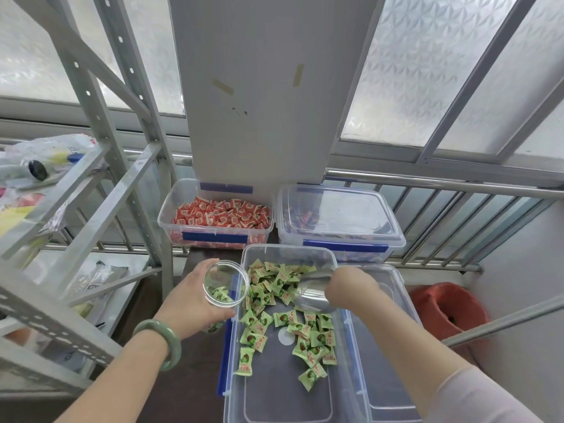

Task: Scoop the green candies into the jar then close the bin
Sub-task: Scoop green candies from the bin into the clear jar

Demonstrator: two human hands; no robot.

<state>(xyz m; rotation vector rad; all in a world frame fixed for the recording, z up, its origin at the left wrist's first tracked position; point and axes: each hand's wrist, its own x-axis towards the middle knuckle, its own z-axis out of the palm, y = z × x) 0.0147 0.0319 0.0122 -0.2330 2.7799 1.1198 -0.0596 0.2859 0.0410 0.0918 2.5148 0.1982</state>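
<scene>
**Over the open bin: scooping under way, jar barely started**

At the near bin [293, 401], the scooping step is in hand. The right hand [351, 283] is clenched round the handle of a clear scoop [312, 293], whose mouth lies low among the green candies [268, 288], pointing toward the far-left heap. Whether it already carries a load I cannot tell; the plastic is see-through and glare hides its inside. The left hand [189, 303] has its grip wrapped round the jar [225, 283], holding it just beside the bin's left wall, mouth tilted toward the scoop. A few candies lie in the jar's bottom, so I judge the filling has only begun.

The next move likely calls for pushing the scoop under the heap, lifting it level, and tipping it over the jar's round mouth, which is about as wide as the scoop, so the pour should be slow and centred or wrappers will spill.

The candies are small flat pillows in crinkled, glossy green wrappers, light and slippery, scattered loose over the bin floor. Bin, jar and scoop are all clear, rigid plastic; the bin is rectangular with blue clips. Its lid [393, 377] seems to lie under the right forearm, touching the bin's right side, ready for closing.
</scene>
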